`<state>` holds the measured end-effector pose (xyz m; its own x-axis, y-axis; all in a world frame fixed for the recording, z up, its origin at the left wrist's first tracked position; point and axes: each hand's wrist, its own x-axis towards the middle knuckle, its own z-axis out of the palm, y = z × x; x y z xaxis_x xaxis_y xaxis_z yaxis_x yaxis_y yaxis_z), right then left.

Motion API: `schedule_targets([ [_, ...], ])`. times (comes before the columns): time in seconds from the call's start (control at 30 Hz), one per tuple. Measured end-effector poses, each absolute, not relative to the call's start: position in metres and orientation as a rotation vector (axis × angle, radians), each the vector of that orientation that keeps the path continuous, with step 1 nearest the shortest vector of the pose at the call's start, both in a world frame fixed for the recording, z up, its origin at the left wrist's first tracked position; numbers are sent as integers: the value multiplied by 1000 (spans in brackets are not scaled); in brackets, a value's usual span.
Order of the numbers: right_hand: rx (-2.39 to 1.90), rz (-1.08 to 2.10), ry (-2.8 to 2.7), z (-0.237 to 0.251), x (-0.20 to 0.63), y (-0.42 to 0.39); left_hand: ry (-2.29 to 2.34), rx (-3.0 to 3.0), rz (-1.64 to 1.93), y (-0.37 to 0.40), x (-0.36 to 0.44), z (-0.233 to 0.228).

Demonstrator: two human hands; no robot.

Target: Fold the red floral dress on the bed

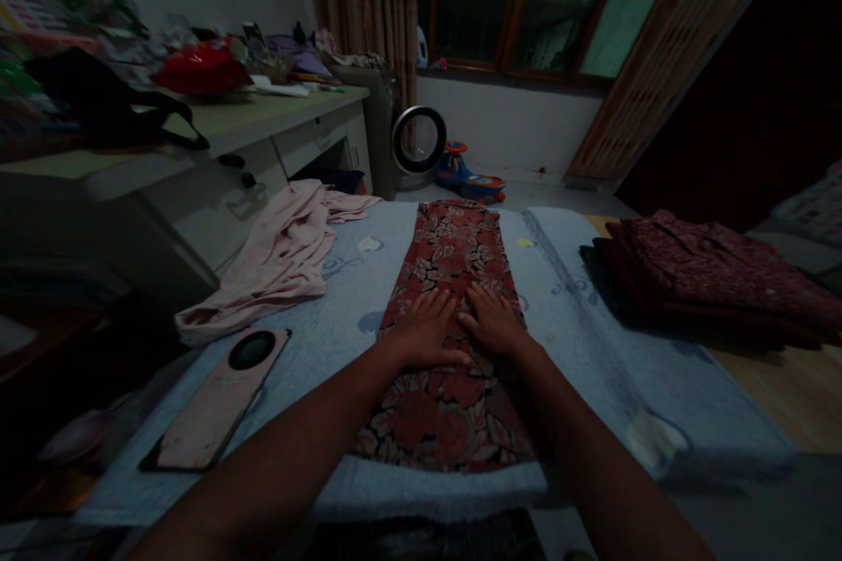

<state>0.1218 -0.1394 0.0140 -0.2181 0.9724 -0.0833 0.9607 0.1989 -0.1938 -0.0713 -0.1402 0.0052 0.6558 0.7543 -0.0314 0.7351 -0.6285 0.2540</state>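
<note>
A red floral garment (453, 245), folded into a long narrow strip, lies lengthwise on a light blue cloth (342, 298). My left hand (427, 333) rests flat on the middle of it, palm down with the fingers spread. Beside it my right hand (492, 323) also lies flat on the garment, its fingers stretched out and pointing away from me. Neither hand grips anything. The thumbs are a little apart, with the floral print showing between them.
A crumpled pale pink garment (276, 263) and a phone (220, 399) lie to the left. At the right is a stack of folded dark red clothes (717, 280). A cluttered desk (263, 124) stands at the back left, and a blue ride-on toy (468, 180) sits beyond.
</note>
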Motion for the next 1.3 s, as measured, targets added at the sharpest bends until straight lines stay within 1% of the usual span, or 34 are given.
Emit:
schedule_targets([
  [0.2, -1764, 234, -2314, 17, 117, -160, 1165, 2565, 169, -134, -76, 9],
  [0.4, -1714, 183, -2356, 2, 107, -180, 1213, 2563, 391, -121, -81, 5],
  [0.6, -1744, 113, -2400, -4, 106, -184, 1271, 2672, 254, -127, -74, -12],
  [1.03, -1850, 104, -2320, 1, 117, -187, 1329, 2727, 200, -133, -71, -8],
  [1.17, -1774, 118, -2195, 4, 125, -180, 1302, 2809, 248, -136, -69, -1],
  [1.3, -1588, 69, -2130, 4, 127, -175, 1298, 2829, 309, -149, -66, 12],
])
